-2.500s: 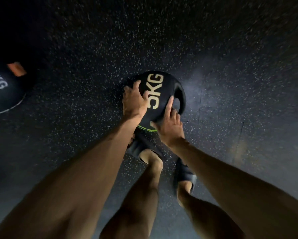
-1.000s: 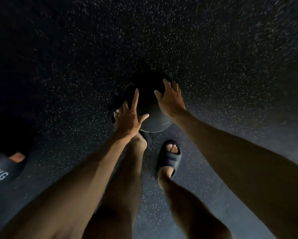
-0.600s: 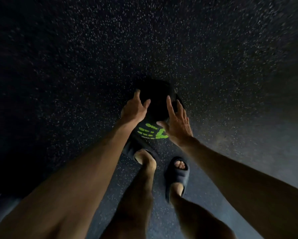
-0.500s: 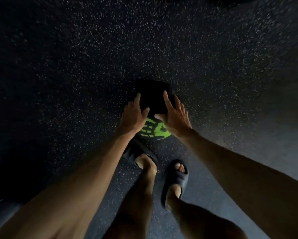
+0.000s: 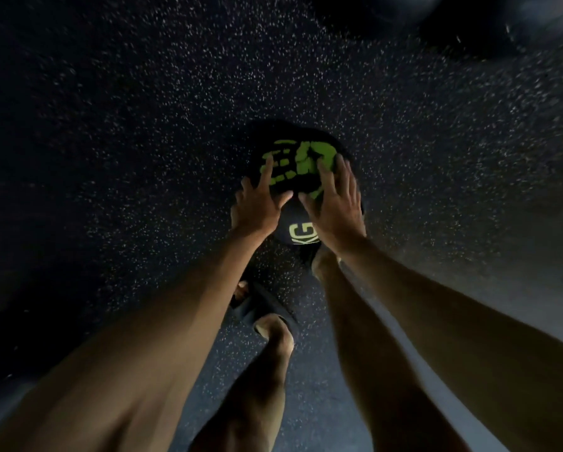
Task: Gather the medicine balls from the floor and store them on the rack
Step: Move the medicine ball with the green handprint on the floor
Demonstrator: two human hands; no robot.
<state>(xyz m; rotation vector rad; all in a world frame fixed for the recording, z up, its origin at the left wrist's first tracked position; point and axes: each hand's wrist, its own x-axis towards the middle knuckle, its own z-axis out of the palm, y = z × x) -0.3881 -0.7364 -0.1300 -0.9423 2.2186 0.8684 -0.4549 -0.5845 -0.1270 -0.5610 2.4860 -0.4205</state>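
Pressing spread, nearly straight fingers of left hand (image 5: 259,205) and right hand (image 5: 334,208) against black medicine ball (image 5: 293,179).
Low over speckled floor (image 5: 136,125), just ahead of a sandal (image 5: 264,308); green handprint on top, "KG" legible.

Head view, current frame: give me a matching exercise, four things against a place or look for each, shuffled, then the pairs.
1 medicine ball
2 left hand
3 right hand
4 sandal

A worn on a foot
B pressed flat on the ball's left side
C bears a green handprint
D pressed flat on the ball's right side

Pairs: 1-C, 2-B, 3-D, 4-A
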